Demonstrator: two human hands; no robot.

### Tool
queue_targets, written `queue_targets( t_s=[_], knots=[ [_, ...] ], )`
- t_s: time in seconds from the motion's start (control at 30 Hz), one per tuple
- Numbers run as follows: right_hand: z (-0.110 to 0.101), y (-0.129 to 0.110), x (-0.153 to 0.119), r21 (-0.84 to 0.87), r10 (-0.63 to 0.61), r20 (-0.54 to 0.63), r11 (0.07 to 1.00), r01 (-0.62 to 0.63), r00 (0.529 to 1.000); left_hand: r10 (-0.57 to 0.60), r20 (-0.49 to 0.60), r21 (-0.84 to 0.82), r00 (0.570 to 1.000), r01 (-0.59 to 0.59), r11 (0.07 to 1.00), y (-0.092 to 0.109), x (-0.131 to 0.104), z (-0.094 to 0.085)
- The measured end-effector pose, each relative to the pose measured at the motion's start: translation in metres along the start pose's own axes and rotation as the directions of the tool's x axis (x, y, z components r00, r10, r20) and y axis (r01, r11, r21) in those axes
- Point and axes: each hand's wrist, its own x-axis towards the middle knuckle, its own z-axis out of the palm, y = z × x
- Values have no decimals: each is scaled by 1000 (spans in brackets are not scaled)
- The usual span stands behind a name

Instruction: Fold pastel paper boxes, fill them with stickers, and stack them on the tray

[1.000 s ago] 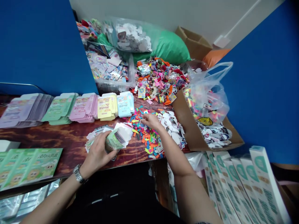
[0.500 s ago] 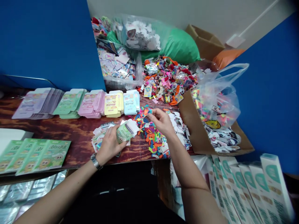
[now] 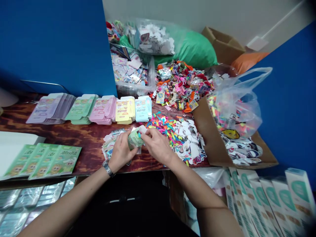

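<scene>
My left hand (image 3: pixel 120 149) is wrapped round a small green box (image 3: pixel 134 139) whose white flap stands open at the top. At the mouth of the box is my right hand (image 3: pixel 158 144), its fingers pinched together on a small teal piece (image 3: pixel 139 134). Under and beside my left hand lies a loose pile of printed cards (image 3: pixel 108 144). Small colourful pieces (image 3: pixel 164 123) are heaped just beyond my right hand, and white-backed stickers (image 3: pixel 190 138) lie to its right.
Stacks of flat purple boxes (image 3: pixel 48 107), green, pink, yellow and blue ones line the back. Four green boxes (image 3: pixel 65 159) lie at left. A cardboard box (image 3: pixel 209 141) with a plastic bag stands right. Behind are a clear bin (image 3: pixel 151 77) and mixed trinkets (image 3: pixel 180 82).
My right hand has moved from above the colourful pieces leftwards and down to the mouth of the green box. My left hand still holds the box. The view has shifted slightly.
</scene>
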Motion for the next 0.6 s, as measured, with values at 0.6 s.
queue_targets(
  t_s=[0.6],
  knots=[
    [7,161,72,-91,527,-79,842,-532,846,-12,134,-40,991,18,999,-23,2,0]
  ],
)
